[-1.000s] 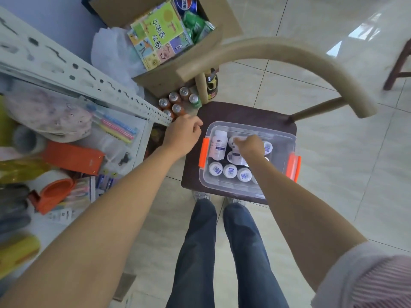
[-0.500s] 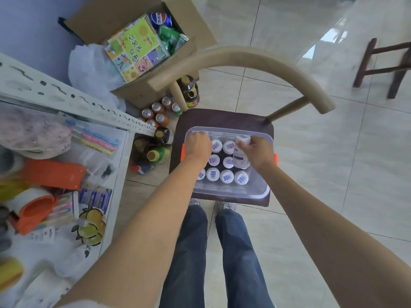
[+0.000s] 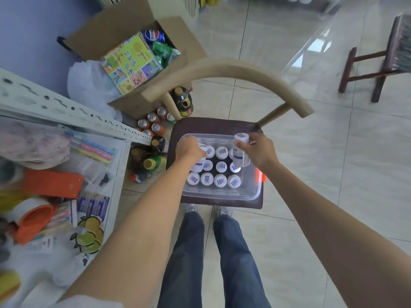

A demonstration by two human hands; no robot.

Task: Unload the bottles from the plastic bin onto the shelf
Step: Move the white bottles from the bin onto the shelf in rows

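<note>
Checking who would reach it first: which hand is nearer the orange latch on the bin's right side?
Right. The right hand holds a white bottle just above the orange latch; the left hand grips a bottle across the plastic bin.

Bin point(image 3: 251, 192) on chair point(image 3: 213, 125), bottles point(image 3: 220, 181) standing in rows inside. Shelf point(image 3: 66, 112) left of chair. Cans point(image 3: 153, 123) on floor between them; box point(image 3: 138, 41) behind.

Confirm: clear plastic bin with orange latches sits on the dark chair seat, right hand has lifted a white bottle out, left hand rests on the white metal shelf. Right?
Not quite. In the head view the left hand is not on the white metal shelf; it reaches into the clear plastic bin and grips a white bottle there. The rest holds: the bin sits on the dark chair seat and the right hand holds a lifted white bottle.
</note>
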